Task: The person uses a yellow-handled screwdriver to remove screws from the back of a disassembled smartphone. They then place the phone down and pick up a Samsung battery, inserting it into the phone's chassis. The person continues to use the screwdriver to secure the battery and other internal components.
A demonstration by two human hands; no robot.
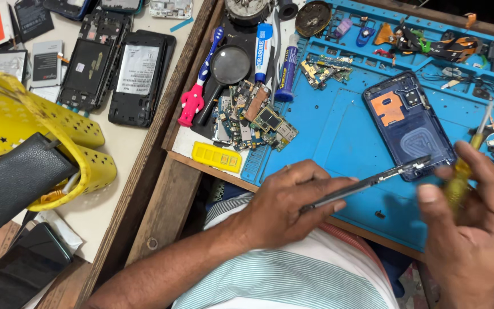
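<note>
In the head view, the left hand (284,200) sits near the bottom centre, its fingers pinched on the lower end of a thin dark phone body seen edge-on (367,183). The phone's long axis runs from about 8 o'clock at the left hand up toward 2 o'clock, and its far end reaches the thumb of the right hand (478,220) at the lower right. The right hand is blurred; its fingers are wrapped around a yellow-handled screwdriver (467,169), whose shaft points up toward 1 o'clock. The two hands stand apart, joined only by the phone spanning between them. The left hand carries the phone; the right touches or nearly touches its far tip, and the blur hides which.

Just beyond the phone's far end, at 12 o'clock from it, a dark blue phone back cover with an orange patch inside (407,123) lies open side up on the blue silicone repair mat (338,131). At 11 o'clock from the left hand lies a heap of small green circuit boards (253,117), with a black round magnifying glass (230,66) and a pink and blue toothbrush (198,86) beside it. Far left, on the pale tabletop (118,149), stands a yellow perforated plastic basket (58,137).
</note>
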